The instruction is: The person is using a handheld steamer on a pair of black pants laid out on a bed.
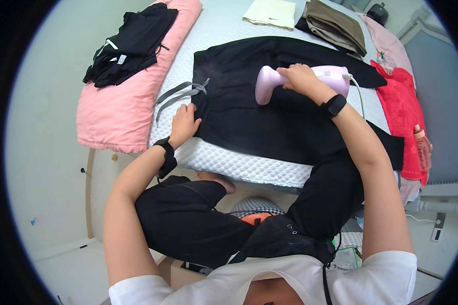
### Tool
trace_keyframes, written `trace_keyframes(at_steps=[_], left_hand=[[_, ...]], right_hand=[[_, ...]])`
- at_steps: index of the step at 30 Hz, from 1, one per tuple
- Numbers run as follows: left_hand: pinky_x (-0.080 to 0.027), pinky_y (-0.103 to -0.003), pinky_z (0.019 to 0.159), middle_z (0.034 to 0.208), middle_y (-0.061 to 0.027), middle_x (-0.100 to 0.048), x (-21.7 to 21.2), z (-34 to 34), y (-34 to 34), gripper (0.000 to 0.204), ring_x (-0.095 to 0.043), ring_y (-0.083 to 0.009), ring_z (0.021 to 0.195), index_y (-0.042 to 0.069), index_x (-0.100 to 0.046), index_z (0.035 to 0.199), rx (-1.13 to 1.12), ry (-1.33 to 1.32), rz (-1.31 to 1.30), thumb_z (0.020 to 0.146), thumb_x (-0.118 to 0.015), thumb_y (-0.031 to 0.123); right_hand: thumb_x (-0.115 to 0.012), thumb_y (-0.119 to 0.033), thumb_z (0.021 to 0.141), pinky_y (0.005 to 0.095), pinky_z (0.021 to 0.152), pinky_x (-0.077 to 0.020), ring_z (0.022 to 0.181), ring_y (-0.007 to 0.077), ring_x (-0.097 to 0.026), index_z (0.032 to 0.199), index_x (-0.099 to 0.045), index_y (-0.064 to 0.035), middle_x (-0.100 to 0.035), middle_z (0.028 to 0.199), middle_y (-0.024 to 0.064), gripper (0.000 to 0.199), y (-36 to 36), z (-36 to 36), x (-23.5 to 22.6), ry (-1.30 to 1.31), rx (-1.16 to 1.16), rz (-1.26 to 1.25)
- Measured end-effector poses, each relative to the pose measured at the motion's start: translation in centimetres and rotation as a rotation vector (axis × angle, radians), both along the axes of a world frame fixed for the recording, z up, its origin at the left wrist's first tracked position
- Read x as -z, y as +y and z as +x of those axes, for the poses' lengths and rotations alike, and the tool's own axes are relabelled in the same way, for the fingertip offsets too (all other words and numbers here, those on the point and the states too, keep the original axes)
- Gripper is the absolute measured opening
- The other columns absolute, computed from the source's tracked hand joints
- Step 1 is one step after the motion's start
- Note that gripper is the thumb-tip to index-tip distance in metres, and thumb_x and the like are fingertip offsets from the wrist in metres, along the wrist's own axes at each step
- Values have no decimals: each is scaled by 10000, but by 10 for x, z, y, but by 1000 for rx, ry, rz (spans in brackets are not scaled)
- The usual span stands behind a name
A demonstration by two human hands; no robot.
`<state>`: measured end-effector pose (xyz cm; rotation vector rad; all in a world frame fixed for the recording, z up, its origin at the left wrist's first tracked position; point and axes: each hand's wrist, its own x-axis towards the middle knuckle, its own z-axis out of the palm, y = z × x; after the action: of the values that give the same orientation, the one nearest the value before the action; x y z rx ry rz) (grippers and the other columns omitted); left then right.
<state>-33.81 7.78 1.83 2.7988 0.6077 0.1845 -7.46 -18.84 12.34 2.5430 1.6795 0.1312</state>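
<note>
A pink quilt (122, 96) lies furthest to the left of the left fingers, with a heap of black clothing (130, 43) on top of it. Grey drawstrings (178, 94) trail just beyond the left fingertips. The left hand (184, 124) rests palm down, fingers released and spread flat, pressing the waistband corner of the black trousers (269, 112); it grasps nothing. The trousers lie spread across the white textured mattress (239, 162), extending from under the left fingers to beyond the right hand. The right hand (303, 79) is clenched around the handle of the pale pink garment steamer (290, 81). The steamer head sits just left of the right fingers and contacts the trouser fabric; its body projects right of them, where a white cord (359, 91) exits. Beyond the right fingers lie a folded cream cloth (269, 12) and folded olive garments (336, 23). Right of the right wrist lies a red garment (404, 109)
</note>
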Motion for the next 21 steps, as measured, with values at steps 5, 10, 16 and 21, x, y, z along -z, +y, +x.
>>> trace_keyframes(at_steps=[5, 10, 16, 21], left_hand=[[-385, -416, 915, 1226, -170, -458, -5, 22, -9, 480, -436, -323, 1141, 7, -420, 1210, 411, -212, 119, 765, -570, 107], [-285, -396, 1040, 1399, -197, -298, 12, 48, -11, 585, -298, -340, 1291, -6, -264, 1358, 399, 46, 135, 891, -466, 282], [-247, -416, 1057, 1455, -148, -213, 19, 49, -14, 640, -192, -278, 1351, 21, -252, 1378, 389, 256, 285, 904, -393, 428], [-231, -410, 1062, 1457, -143, -210, 20, 44, -16, 632, -206, -271, 1347, 26, -250, 1383, 391, 244, 385, 905, -396, 413]], right_hand=[[-710, -251, 705, 410, 740, -462, 849, 312, -591, 1137, -540, -138, -617, 862, 128, 478, 10, -5, 9, 82, -13, 42], [-711, -248, 706, 422, 740, -457, 840, 329, -587, 1134, -536, -124, -614, 853, 142, 478, 16, -9, 16, 158, -32, 88], [-711, -222, 702, 424, 753, -454, 855, 332, -584, 1115, -536, -123, -613, 861, 144, 459, -27, 6, 8, 128, -6, 61], [-709, -244, 704, 430, 747, -476, 869, 333, -609, 977, -584, -114, -641, 876, 143, 327, -65, 13, -4, 93, 101, -9]])
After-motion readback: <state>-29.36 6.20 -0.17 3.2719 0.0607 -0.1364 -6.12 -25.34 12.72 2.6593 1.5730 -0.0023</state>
